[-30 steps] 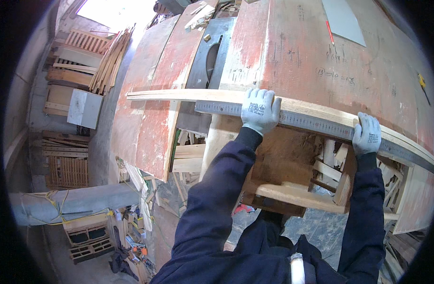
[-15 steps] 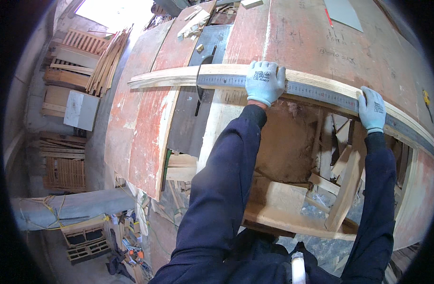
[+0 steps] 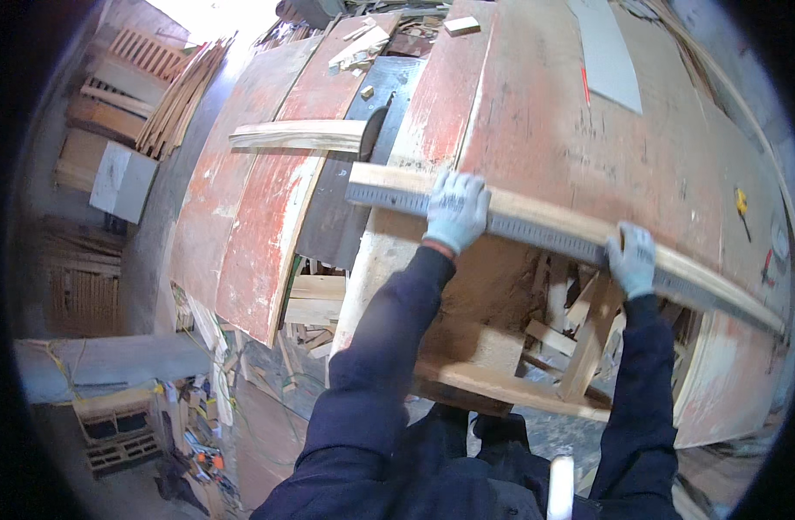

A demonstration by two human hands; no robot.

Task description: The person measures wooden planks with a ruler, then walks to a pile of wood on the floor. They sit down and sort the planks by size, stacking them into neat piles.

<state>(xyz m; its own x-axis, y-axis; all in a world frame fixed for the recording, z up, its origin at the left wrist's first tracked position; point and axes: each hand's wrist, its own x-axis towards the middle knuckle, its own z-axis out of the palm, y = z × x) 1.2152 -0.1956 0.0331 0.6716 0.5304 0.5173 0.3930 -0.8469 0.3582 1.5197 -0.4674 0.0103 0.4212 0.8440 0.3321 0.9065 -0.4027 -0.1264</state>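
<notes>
Both my hands wear pale gloves. My left hand grips a long pale wooden plank together with the steel ruler along its near edge. Farther right, my right hand clasps the same plank and ruler. The plank slants across the worn red-stained bench, its left end near a dark circular saw blade that stands up through a slot. Left of the blade lies a shorter piece of wood, apart from the plank. My fingers hide parts of the ruler.
A red pencil lies beside a white sheet; a yellow-handled screwdriver is at the right. Wood scraps sit at the far left of the bench. Before me, an opening holds sawdust and offcuts. Slats are stacked on the left.
Both hands have drawn the plank and ruler toward me and slightly left, away from the blade. The shorter piece stays by the blade, now separated from the plank by a visible gap.
</notes>
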